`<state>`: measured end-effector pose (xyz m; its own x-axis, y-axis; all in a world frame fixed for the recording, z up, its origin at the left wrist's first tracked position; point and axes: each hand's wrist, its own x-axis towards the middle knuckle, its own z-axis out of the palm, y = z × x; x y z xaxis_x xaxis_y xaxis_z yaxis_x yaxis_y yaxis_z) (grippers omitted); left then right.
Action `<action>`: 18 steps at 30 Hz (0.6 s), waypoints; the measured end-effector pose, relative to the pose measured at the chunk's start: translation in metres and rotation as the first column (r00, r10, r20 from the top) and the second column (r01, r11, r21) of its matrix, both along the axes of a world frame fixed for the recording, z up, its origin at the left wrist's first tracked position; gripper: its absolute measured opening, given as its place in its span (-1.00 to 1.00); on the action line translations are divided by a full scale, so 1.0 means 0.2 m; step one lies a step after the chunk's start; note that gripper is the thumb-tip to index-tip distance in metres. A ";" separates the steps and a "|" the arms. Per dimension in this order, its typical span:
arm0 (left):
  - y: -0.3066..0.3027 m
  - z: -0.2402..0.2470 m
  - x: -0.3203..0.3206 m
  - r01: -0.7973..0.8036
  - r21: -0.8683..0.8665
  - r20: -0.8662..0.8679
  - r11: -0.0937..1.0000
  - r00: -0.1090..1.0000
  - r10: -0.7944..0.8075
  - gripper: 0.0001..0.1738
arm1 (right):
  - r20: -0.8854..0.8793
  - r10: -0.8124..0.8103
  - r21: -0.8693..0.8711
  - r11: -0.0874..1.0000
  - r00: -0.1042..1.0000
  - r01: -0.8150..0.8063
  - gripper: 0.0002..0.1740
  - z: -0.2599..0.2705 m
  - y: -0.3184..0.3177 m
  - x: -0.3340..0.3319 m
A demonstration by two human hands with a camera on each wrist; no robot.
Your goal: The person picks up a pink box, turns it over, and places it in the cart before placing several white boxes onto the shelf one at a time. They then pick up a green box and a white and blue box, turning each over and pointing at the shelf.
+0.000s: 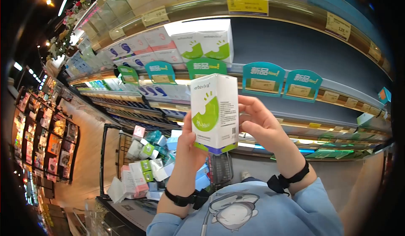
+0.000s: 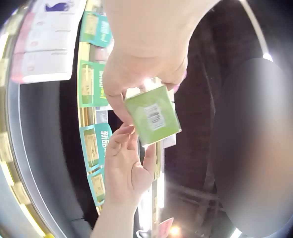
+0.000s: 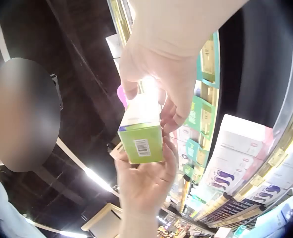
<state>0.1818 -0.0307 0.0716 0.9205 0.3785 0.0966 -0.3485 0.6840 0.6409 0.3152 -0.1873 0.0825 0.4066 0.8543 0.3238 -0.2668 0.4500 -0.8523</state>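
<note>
A white and green box [image 1: 211, 113] stands upright in front of the person, its two printed sides facing the head camera. The left hand [image 1: 190, 145] grips its lower left side, thumb on the front edge and fingers behind. At the box's right edge is the right hand [image 1: 270, 130], fingers loosely bent and fingertips at the side; a gap shows between thumb and forefinger. Both wrist views show the green box bottom [image 2: 154, 116] with a barcode. The left hand [image 3: 146, 188] is below the box in the right wrist view, the right hand [image 3: 161, 69] above.
Similar boxes [image 1: 217, 46] stand on the shelf behind, above teal price signs [image 1: 262, 77]. A wire cart [image 1: 103, 164] filled with boxes [image 1: 135, 177] is at the lower left. Another display rack [image 1: 52, 139] stands across the aisle at far left.
</note>
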 end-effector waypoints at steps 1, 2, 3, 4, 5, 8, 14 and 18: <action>0.00 0.01 0.01 0.066 -0.053 -0.006 0.996 0.998 -0.066 -0.18 | 0.002 -0.091 0.041 0.995 0.996 0.091 -0.42 0.03 0.04 -0.04; 0.03 -0.02 0.01 0.055 -0.040 -0.020 0.998 0.998 -0.056 -0.18 | -0.012 -0.081 0.054 0.995 0.997 0.081 -0.42 0.04 0.06 -0.06; 0.06 -0.05 0.02 0.256 -0.195 0.090 0.947 0.966 -0.243 -0.22 | 0.022 -0.106 0.067 0.992 0.994 0.104 -0.43 0.05 0.08 -0.08; 0.08 -0.08 0.02 0.453 -0.323 0.227 0.831 0.890 -0.396 -0.25 | 0.057 -0.133 0.078 0.989 0.990 0.128 -0.43 0.07 0.09 -0.10; 0.07 -0.09 0.00 0.403 -0.346 0.201 0.847 0.914 -0.353 -0.29 | 0.028 -0.154 0.038 0.988 0.988 0.153 -0.42 0.10 0.09 -0.12; 0.10 -0.12 -0.01 0.421 -0.321 0.230 0.849 0.904 -0.361 -0.28 | 0.092 -0.181 0.035 0.983 0.979 0.179 -0.40 0.11 0.12 -0.15; 0.12 -0.09 -0.04 0.384 -0.286 0.141 0.878 0.923 -0.358 -0.29 | 0.090 -0.173 0.010 0.985 0.981 0.173 -0.40 0.10 0.13 -0.16; 0.13 -0.09 -0.04 0.365 -0.245 0.113 0.898 0.931 -0.348 -0.29 | 0.065 -0.179 0.000 0.984 0.982 0.179 -0.40 0.10 0.13 -0.17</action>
<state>0.1739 -0.0040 0.0539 0.9936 0.0457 0.1037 -0.0846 0.9082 0.4100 0.2803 -0.1604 0.1015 0.5318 0.7715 0.3493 -0.1271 0.4805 -0.8677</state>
